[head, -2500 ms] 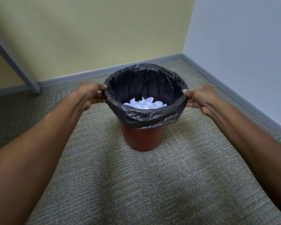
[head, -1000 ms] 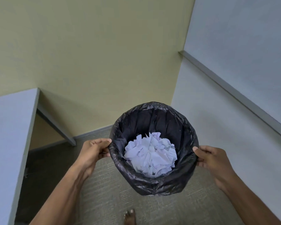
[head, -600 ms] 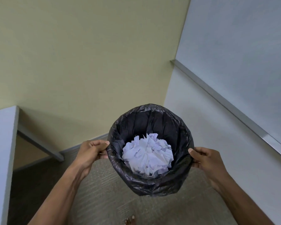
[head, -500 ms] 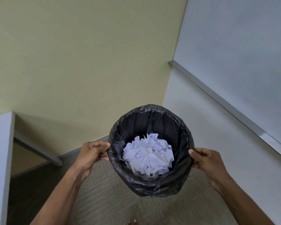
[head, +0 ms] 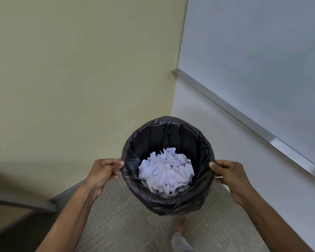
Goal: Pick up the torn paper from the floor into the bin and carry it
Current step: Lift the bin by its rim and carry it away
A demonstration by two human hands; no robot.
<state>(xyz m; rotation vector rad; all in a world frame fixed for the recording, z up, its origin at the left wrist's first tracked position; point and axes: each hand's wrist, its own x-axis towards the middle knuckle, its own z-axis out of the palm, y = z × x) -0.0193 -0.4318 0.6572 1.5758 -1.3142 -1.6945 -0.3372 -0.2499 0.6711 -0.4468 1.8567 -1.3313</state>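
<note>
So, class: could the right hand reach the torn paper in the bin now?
Probably not yet: the right hand grips the bin by its rim. Nothing covers the torn paper, so once freed it could reach in.

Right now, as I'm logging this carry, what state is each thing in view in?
bin, held up off the carpet, upright, open-topped, black bag folded over its rim
torn paper, piled loose inside the bin, none over the rim
left hand, grips the rim's left side, thumb on top
right hand, grips the rim's right side, thumb on top
</note>
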